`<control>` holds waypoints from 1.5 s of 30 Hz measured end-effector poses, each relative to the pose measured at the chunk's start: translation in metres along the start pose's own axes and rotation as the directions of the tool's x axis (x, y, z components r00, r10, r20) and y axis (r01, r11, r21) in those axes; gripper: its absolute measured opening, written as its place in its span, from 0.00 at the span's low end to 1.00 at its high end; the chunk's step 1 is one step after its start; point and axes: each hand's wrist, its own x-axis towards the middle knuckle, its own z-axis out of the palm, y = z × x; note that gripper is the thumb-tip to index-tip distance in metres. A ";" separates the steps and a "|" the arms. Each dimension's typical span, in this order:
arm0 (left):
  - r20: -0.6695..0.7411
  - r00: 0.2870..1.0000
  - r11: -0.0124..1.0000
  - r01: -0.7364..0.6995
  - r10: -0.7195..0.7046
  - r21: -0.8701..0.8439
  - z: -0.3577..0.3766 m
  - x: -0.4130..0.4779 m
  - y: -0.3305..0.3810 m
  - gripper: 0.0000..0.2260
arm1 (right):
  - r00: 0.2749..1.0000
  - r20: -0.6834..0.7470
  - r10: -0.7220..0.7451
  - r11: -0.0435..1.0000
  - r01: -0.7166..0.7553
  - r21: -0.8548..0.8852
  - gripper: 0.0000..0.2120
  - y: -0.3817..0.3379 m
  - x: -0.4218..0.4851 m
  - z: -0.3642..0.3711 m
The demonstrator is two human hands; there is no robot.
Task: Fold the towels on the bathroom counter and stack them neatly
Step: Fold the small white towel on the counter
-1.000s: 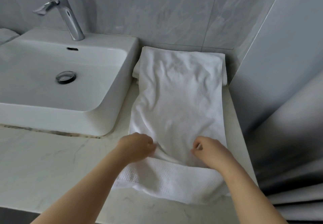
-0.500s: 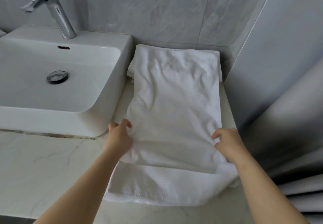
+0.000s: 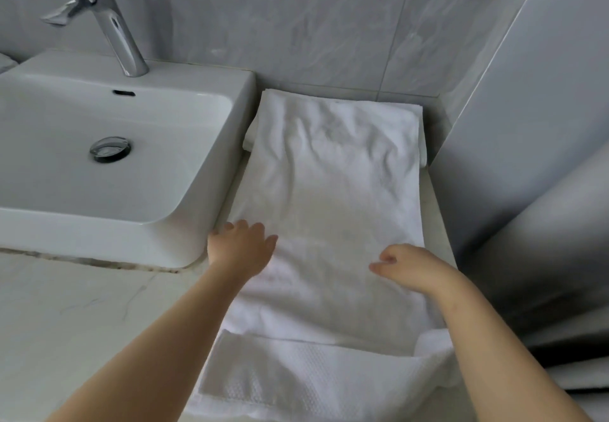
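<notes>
- White towel [image 3: 329,197] lies lengthways on the surface [image 3: 82,306], right of the sink [image 3: 211,144] — soft, limp, likely light.
- Left hand [image 3: 242,247] rests flat on it, grip wide; right hand [image 3: 408,268] is curled, and I cannot tell whether it pinches cloth.
- Corners look the surest hold — the far pair lies by the wall.

Soft, even daylight — hands blurred, edges bowed.

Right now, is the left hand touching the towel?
Touching. The head view shows the left hand lying flat, fingers spread, on the left edge of the towel, with no gap visible.
</notes>
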 end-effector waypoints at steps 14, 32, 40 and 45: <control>-0.099 0.994 0.993 -0.055 0.045 -0.109 0.013 0.061 0.013 0.25 | 0.940 -0.340 0.032 0.993 -0.068 -0.096 0.27 0.001 0.047 0.004; -0.166 0.882 0.809 -0.471 0.442 -0.352 0.008 -0.021 0.036 0.10 | 0.957 -0.281 -0.069 0.983 0.114 0.145 0.19 -0.009 -0.001 0.015; 0.069 0.831 0.766 -0.474 0.552 -0.434 0.008 -0.082 0.018 0.09 | 0.935 -0.013 -0.355 0.886 0.341 0.315 0.08 -0.013 -0.069 0.030; 0.132 0.768 0.763 -0.570 0.627 -0.306 0.016 -0.096 0.017 0.15 | 0.900 0.235 -0.367 0.928 0.337 0.158 0.12 -0.021 -0.087 0.037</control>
